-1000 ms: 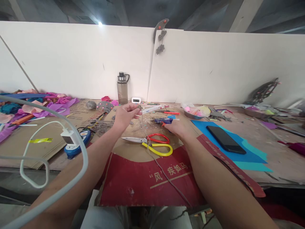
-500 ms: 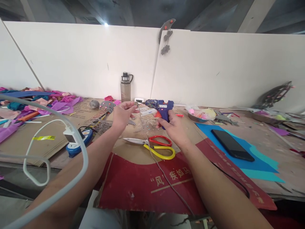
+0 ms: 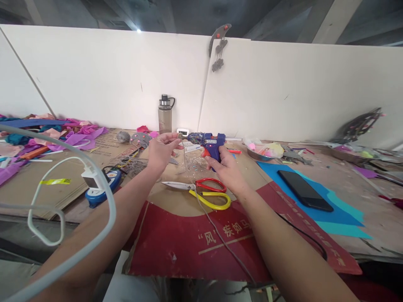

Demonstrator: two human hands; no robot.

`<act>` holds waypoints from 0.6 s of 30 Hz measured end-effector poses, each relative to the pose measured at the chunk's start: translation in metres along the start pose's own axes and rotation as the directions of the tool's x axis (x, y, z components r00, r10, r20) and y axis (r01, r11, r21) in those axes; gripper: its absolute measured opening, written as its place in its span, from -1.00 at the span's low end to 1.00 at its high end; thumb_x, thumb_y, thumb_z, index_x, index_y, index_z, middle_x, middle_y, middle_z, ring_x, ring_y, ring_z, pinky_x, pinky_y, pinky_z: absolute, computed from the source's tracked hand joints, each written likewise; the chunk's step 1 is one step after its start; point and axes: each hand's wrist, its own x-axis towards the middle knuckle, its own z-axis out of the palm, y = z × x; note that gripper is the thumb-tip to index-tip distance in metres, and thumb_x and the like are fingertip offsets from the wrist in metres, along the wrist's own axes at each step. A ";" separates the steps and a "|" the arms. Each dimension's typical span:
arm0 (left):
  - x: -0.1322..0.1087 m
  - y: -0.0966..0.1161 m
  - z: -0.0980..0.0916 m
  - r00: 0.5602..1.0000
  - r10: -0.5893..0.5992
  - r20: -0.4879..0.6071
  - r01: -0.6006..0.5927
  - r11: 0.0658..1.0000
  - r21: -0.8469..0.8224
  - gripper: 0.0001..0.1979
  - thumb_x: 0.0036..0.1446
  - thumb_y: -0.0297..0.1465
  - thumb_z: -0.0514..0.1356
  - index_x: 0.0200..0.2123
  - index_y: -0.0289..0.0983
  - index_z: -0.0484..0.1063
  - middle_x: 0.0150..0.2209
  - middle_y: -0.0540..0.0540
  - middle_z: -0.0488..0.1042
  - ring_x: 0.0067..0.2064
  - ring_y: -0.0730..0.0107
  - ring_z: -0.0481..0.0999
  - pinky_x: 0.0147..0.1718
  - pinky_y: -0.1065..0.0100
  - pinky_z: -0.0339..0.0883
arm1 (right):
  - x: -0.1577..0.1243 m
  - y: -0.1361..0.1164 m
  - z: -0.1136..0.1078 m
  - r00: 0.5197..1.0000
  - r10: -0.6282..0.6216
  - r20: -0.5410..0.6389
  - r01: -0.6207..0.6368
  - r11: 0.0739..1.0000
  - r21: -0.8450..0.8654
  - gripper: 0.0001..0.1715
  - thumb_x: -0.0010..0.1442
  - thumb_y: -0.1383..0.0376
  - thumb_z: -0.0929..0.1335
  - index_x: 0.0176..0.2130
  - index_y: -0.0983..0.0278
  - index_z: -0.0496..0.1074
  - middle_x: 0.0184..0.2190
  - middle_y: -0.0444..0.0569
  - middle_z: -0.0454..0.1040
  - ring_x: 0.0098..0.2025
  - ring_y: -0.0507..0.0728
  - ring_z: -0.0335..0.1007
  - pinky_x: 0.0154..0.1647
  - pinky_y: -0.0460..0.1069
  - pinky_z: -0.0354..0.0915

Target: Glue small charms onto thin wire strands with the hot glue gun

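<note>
My right hand (image 3: 228, 167) is wrapped round the handle of a blue hot glue gun (image 3: 215, 144), fingers at its orange trigger. Its nozzle points left and meets or nearly meets a small round brownish piece (image 3: 180, 136) pinched in the fingertips of my left hand (image 3: 163, 152). From that piece a thin grey cord (image 3: 201, 204) hangs down and runs across the cardboard to the front edge. A pale glue stick (image 3: 233, 139) juts from the gun's back. Below both hands lie scissors (image 3: 210, 194) with one red and one yellow handle, under the cord.
A black phone (image 3: 304, 191) rests on blue sheets (image 3: 341, 214) at right. At left are a blue power strip (image 3: 103, 188), a white cable (image 3: 108, 209) close to the camera, and colourful scraps (image 3: 75, 138). A bottle (image 3: 165, 117) stands by the white partition (image 3: 103, 79).
The glue gun has tipped more level and shifted slightly left, with its nozzle nearer the small round piece. The glue stick behind it shows more. My left hand has barely moved.
</note>
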 end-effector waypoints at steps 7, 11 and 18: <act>-0.002 0.002 0.003 0.988 -0.133 0.079 0.143 0.979 -0.146 -0.75 -0.10 -0.43 0.35 -0.30 -0.36 0.46 -0.40 -0.10 0.55 -0.39 0.36 0.59 -0.63 0.54 0.25 | -0.001 -0.004 -0.001 1.000 0.024 0.000 -0.024 1.000 0.007 -0.76 0.14 0.18 0.29 -0.17 0.17 0.27 -0.47 -0.17 0.36 -0.45 0.09 0.31 -0.38 -0.01 0.26; -0.004 0.003 0.002 0.968 -0.204 0.146 0.231 0.950 -0.210 -0.74 -0.09 -0.41 0.36 -0.28 -0.35 0.46 -0.34 -0.12 0.55 -0.35 0.37 0.59 -0.71 0.59 0.11 | -0.002 -0.005 0.000 1.000 0.012 -0.022 -0.012 1.000 -0.015 -0.74 0.13 0.18 0.30 -0.14 0.16 0.28 -0.42 -0.14 0.39 -0.45 0.09 0.31 -0.38 0.00 0.27; 0.000 0.006 0.001 0.917 -0.332 0.221 0.394 0.836 -0.381 -0.92 -0.01 -0.57 0.27 -0.37 -0.39 0.45 -0.38 -0.12 0.53 -0.46 0.59 0.53 -0.78 0.69 -0.05 | -0.002 -0.002 -0.001 0.999 -0.013 -0.035 0.012 1.000 -0.021 -0.76 0.13 0.18 0.30 -0.16 0.16 0.30 -0.43 -0.13 0.38 -0.43 0.09 0.32 -0.38 0.01 0.31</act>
